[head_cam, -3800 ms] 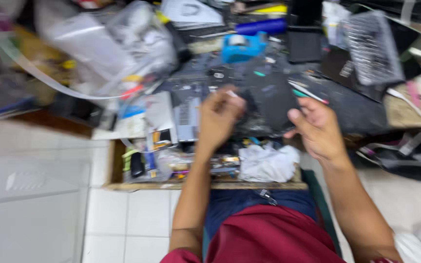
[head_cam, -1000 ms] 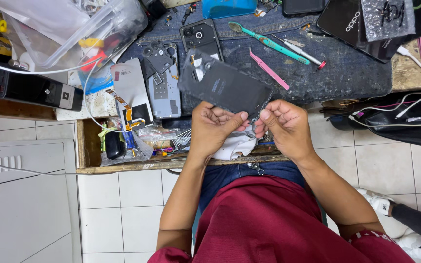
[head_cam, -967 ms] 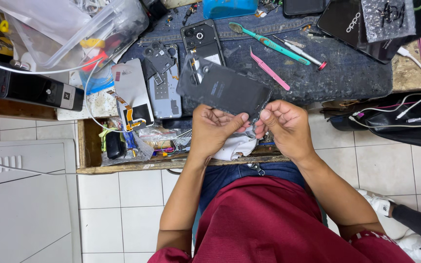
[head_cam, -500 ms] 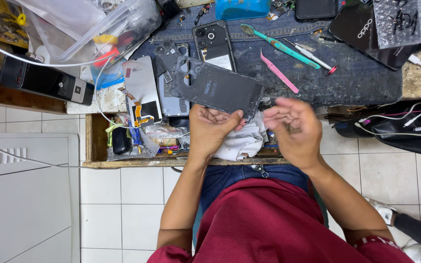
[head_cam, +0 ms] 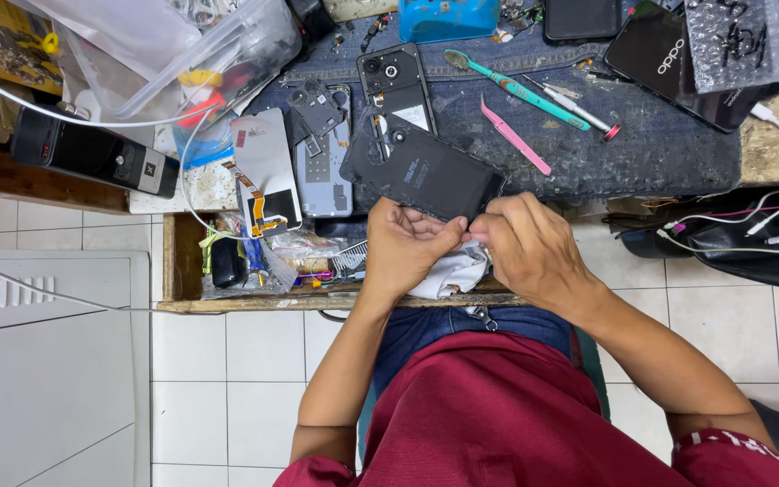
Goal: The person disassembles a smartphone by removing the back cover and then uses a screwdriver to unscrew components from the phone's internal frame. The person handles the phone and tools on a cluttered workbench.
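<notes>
My left hand [head_cam: 405,248] and my right hand [head_cam: 525,245] meet at the near edge of a dark phone body [head_cam: 421,173], which they hold tilted over the bench. The fingertips of both hands pinch its lower right corner. A white cloth [head_cam: 448,275] lies bunched under the hands at the bench's front edge. Behind the held piece an opened black phone [head_cam: 391,76] with camera rings lies on a dark denim mat [head_cam: 642,153].
A teal tool [head_cam: 502,83], pink tweezers [head_cam: 516,137] and a thin screwdriver [head_cam: 570,106] lie on the mat. A phone panel with orange flex cable [head_cam: 265,171], a clear plastic tub [head_cam: 182,54], a blue box [head_cam: 448,18] and a black bag with cables [head_cam: 741,243] surround it.
My right hand, lifted and blurred half a second ago, has come back to the phone body's corner beside my left hand. The view has shifted slightly.
</notes>
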